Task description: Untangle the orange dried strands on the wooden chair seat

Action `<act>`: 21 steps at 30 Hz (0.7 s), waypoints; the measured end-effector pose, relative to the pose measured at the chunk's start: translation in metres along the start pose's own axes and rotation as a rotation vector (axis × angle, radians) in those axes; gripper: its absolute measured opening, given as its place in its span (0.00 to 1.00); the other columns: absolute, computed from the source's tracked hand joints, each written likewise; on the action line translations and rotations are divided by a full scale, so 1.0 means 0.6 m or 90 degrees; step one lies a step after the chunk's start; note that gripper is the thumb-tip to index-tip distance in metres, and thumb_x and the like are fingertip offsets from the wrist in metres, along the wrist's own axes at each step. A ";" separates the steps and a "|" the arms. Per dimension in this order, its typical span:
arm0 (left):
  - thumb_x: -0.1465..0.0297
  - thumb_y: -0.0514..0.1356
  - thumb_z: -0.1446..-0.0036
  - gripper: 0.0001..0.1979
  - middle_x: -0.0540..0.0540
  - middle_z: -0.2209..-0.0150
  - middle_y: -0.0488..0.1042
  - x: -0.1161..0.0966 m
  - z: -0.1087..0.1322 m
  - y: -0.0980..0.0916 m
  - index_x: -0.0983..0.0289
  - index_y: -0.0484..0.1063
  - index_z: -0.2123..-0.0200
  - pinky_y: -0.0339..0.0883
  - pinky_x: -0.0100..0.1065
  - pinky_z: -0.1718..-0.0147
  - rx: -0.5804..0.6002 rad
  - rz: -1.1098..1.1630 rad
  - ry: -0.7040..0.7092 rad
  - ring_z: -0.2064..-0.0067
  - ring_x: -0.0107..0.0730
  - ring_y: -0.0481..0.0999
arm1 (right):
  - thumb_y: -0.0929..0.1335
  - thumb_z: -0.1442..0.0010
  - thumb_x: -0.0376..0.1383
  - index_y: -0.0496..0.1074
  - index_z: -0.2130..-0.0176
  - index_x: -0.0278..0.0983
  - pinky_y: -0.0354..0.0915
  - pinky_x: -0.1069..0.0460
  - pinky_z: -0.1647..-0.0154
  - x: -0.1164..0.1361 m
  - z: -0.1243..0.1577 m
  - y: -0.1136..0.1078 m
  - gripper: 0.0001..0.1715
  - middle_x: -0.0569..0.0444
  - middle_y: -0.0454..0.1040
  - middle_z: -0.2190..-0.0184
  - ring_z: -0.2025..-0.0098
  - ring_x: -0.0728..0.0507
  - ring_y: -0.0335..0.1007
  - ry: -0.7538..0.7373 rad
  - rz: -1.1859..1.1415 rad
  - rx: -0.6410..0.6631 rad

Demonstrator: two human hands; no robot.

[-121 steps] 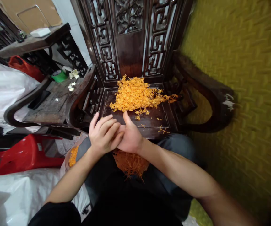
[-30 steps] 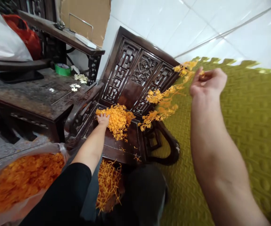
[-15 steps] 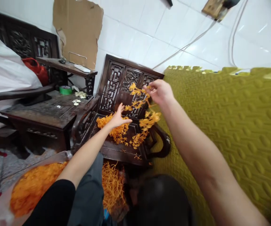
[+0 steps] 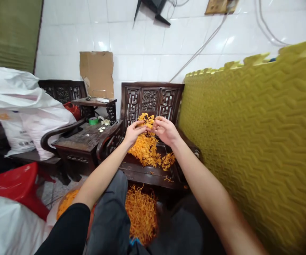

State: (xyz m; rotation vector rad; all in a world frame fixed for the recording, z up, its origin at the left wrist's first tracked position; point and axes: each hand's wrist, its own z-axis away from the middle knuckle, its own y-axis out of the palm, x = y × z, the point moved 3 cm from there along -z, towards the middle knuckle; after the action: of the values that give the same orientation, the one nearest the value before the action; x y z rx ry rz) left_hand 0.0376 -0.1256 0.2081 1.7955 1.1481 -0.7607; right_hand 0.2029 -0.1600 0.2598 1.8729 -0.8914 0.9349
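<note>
Both of my hands are raised in front of the carved dark wooden chair [image 4: 149,99]. My left hand [image 4: 133,132] and my right hand [image 4: 164,130] pinch a hanging bunch of orange flower strands [image 4: 145,119] between their fingertips. The bunch trails down to a heap of the same orange strands [image 4: 146,150] on the chair seat. More orange strands [image 4: 142,212] lie between my knees on the floor.
A yellow-green foam mat [image 4: 251,141] stands upright on the right. A dark side table [image 4: 82,138] with green tape and small white flowers is on the left. White sacks [image 4: 22,106], a red plastic stool [image 4: 11,184] and a bag of orange strands [image 4: 66,202] sit further left.
My right hand has come down from high on the right with the bunch. My left hand has risen off the heap to meet it. The view has tilted up.
</note>
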 end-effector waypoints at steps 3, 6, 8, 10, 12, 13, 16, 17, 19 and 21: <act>0.62 0.77 0.61 0.27 0.60 0.56 0.81 -0.062 -0.015 0.011 0.66 0.75 0.58 0.77 0.47 0.54 -0.036 -0.081 0.090 0.54 0.44 0.82 | 0.78 0.53 0.47 0.71 0.58 0.42 0.73 0.50 0.70 0.012 0.003 -0.023 0.26 0.62 0.70 0.72 0.75 0.51 0.65 -0.007 0.060 -0.076; 0.62 0.74 0.54 0.21 0.61 0.50 0.79 -0.119 -0.016 0.029 0.66 0.76 0.59 0.77 0.47 0.54 0.007 -0.158 0.150 0.52 0.45 0.82 | 0.77 0.50 0.50 0.73 0.57 0.41 0.72 0.50 0.68 0.013 0.003 -0.033 0.25 0.58 0.75 0.66 0.70 0.48 0.69 -0.082 0.204 -0.104; 0.64 0.72 0.51 0.18 0.61 0.51 0.79 -0.143 -0.009 0.043 0.65 0.77 0.58 0.76 0.46 0.51 0.048 -0.207 0.172 0.51 0.44 0.82 | 0.76 0.47 0.50 0.76 0.56 0.40 0.73 0.49 0.60 0.006 0.005 -0.028 0.24 0.54 0.78 0.62 0.63 0.45 0.74 -0.129 0.290 -0.044; 0.67 0.70 0.49 0.16 0.60 0.52 0.79 -0.153 0.001 0.057 0.65 0.77 0.57 0.75 0.45 0.48 0.082 -0.259 0.193 0.52 0.41 0.82 | 0.76 0.46 0.49 0.76 0.56 0.40 0.72 0.47 0.52 -0.001 0.010 -0.020 0.22 0.52 0.79 0.60 0.58 0.43 0.76 -0.155 0.333 0.010; 0.68 0.68 0.47 0.14 0.59 0.52 0.78 -0.151 0.007 0.066 0.65 0.78 0.57 0.74 0.44 0.46 0.103 -0.314 0.220 0.52 0.39 0.81 | 0.76 0.45 0.47 0.76 0.57 0.40 0.71 0.46 0.48 -0.004 0.014 -0.018 0.20 0.52 0.80 0.57 0.55 0.41 0.76 -0.172 0.327 0.020; 0.69 0.68 0.46 0.13 0.59 0.51 0.78 -0.148 0.009 0.069 0.65 0.78 0.57 0.74 0.43 0.46 0.105 -0.338 0.231 0.52 0.39 0.81 | 0.76 0.45 0.46 0.75 0.57 0.40 0.71 0.45 0.47 -0.003 0.017 -0.019 0.20 0.52 0.80 0.56 0.53 0.41 0.77 -0.181 0.308 0.011; 0.67 0.68 0.45 0.14 0.59 0.51 0.79 -0.132 0.004 0.069 0.64 0.78 0.54 0.75 0.42 0.49 0.086 -0.381 0.231 0.51 0.39 0.80 | 0.77 0.50 0.42 0.72 0.54 0.42 0.68 0.44 0.41 0.003 0.022 -0.025 0.24 0.53 0.80 0.52 0.48 0.41 0.76 -0.174 0.220 0.020; 0.66 0.68 0.45 0.15 0.59 0.51 0.79 -0.126 0.001 0.067 0.63 0.78 0.54 0.76 0.42 0.50 0.078 -0.380 0.221 0.52 0.39 0.80 | 0.77 0.50 0.42 0.72 0.52 0.42 0.68 0.44 0.40 0.005 0.024 -0.028 0.26 0.53 0.79 0.50 0.46 0.40 0.75 -0.156 0.181 0.037; 0.64 0.69 0.45 0.16 0.59 0.52 0.80 -0.116 -0.006 0.065 0.63 0.78 0.54 0.77 0.40 0.55 0.074 -0.357 0.199 0.54 0.39 0.81 | 0.73 0.47 0.47 0.73 0.53 0.43 0.69 0.43 0.41 0.007 0.026 -0.033 0.23 0.52 0.79 0.48 0.43 0.39 0.74 -0.112 0.100 0.065; 0.64 0.69 0.46 0.15 0.58 0.56 0.81 -0.105 -0.010 0.063 0.64 0.78 0.56 0.78 0.38 0.62 0.077 -0.319 0.168 0.59 0.37 0.81 | 0.67 0.42 0.54 0.75 0.57 0.42 0.72 0.42 0.45 0.007 0.026 -0.041 0.22 0.50 0.79 0.49 0.43 0.38 0.74 -0.078 0.036 0.055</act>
State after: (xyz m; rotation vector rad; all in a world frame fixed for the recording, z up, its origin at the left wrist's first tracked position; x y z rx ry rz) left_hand 0.0480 -0.1537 0.2755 1.7602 1.8013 -0.9105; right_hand 0.2298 -0.1648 0.2486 2.0055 -0.9962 0.9141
